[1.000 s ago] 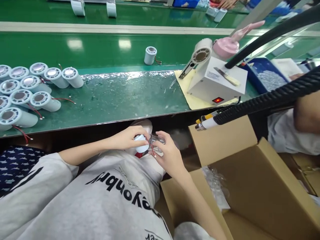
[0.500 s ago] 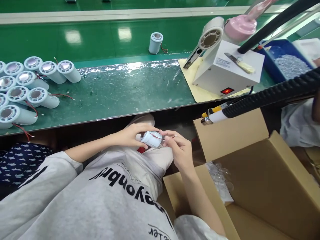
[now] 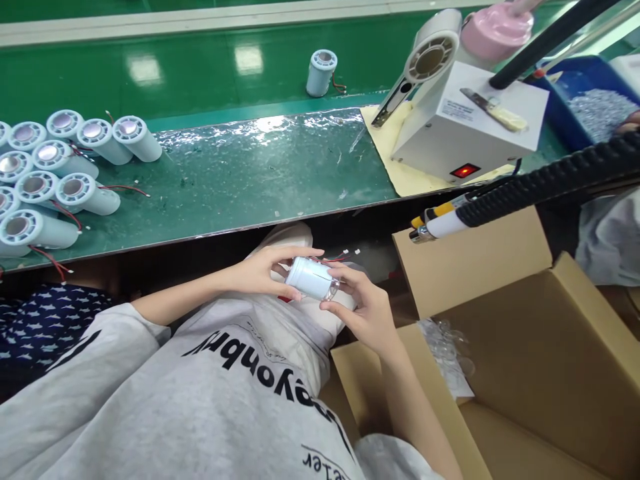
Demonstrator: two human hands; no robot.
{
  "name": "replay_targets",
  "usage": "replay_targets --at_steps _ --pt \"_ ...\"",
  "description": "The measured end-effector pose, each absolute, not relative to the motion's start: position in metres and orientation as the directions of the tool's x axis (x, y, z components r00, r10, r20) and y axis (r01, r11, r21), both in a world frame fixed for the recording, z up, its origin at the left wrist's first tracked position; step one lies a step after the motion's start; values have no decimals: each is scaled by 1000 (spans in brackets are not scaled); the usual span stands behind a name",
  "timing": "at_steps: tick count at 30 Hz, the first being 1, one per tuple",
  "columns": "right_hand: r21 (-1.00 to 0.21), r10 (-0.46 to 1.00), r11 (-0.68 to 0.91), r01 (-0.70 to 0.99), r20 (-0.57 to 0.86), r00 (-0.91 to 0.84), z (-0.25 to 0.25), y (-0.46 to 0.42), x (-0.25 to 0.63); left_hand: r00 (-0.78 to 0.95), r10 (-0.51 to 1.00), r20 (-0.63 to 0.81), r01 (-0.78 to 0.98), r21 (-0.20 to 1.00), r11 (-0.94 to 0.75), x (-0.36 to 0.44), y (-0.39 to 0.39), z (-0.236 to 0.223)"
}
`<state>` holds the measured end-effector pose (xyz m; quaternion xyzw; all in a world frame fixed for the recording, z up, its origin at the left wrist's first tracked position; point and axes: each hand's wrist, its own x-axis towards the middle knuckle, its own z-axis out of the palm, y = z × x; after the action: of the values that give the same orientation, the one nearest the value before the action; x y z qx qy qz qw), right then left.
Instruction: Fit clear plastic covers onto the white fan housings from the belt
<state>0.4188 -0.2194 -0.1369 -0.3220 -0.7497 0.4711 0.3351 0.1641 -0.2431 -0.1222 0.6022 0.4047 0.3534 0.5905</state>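
Note:
Below the bench edge, over my lap, both hands hold one small white cylinder (image 3: 311,277) with thin red wires trailing from it. My left hand (image 3: 263,272) grips its left end, fingers curled over the top. My right hand (image 3: 361,303) pinches its right end, where a clear plastic cap or sleeve seems to sit. Several matching white cylinders (image 3: 60,173) with metal-centred ends and red wires lie on their sides at the left of the green bench.
A white box machine (image 3: 467,130) with a lit red switch stands at the right of the bench. One upright cylinder (image 3: 321,72) stands on the green belt behind. A black hose with a nozzle (image 3: 440,223) hangs over an open cardboard box (image 3: 525,347) holding clear plastic parts (image 3: 445,350). Another person's sleeve (image 3: 607,233) is at far right.
The cylinder has turned in my hands and now lies with its white side showing. Both hands sit slightly higher in view, and my right fingers have shifted onto its right end.

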Motion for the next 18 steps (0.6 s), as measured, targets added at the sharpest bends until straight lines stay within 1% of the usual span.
replay_targets --at_steps 3,8,14,18 --pt "-963 816 234 133 120 -565 -133 -221 419 461 887 -10 29 1000 -4 163 -243 -120" --pt "-992 827 56 111 -16 -561 -124 -222 418 492 870 39 16 998 -54 162 -245 -117" --pt "-995 823 -93 36 -98 -559 -121 -221 412 509 860 46 37 996 -75 160 -245 -118" --pt "-986 820 -165 5 -140 -555 -122 -222 409 507 860 49 47 995 -85 160 -245 -118"
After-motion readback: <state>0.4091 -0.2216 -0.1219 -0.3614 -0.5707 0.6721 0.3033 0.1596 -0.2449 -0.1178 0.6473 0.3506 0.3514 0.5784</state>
